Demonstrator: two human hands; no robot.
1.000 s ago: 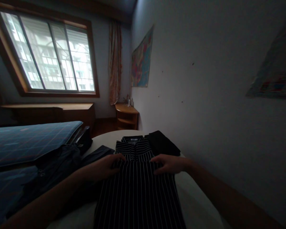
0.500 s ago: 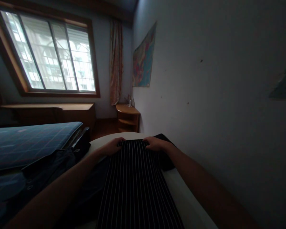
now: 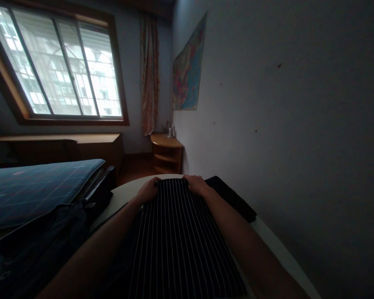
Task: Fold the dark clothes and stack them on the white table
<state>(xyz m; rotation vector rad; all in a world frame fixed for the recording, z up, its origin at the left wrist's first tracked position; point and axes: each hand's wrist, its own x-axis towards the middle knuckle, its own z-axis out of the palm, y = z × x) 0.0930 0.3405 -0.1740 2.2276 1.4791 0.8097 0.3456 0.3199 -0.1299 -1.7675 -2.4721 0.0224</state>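
A black shirt with thin white stripes point(image 3: 180, 241) stretches over the pale round table point(image 3: 137, 182), its near end cut off by the bottom of the view. At the shirt's far left corner, my left hand point(image 3: 148, 190) is closed on the cloth. My right hand point(image 3: 195, 184) grips the far right corner, fingers curled round the edge. The collar cannot be seen now. Dark folded cloth point(image 3: 233, 197) lies on the table just right of my right hand, and more dark cloth is partly hidden under my left forearm.
To the left is a bed with a blue plaid mattress point(image 3: 34, 182), dark clothing point(image 3: 56, 232) lying at its edge. A bare wall point(image 3: 283, 158) rises along the table's right side. A wooden corner shelf point(image 3: 166, 143) and a desk point(image 3: 93, 139) stand farther back.
Both hands moved from the shirt's upper part to its far end and took hold of the corners. The collar, visible earlier, is now out of sight. The view shifted slightly.
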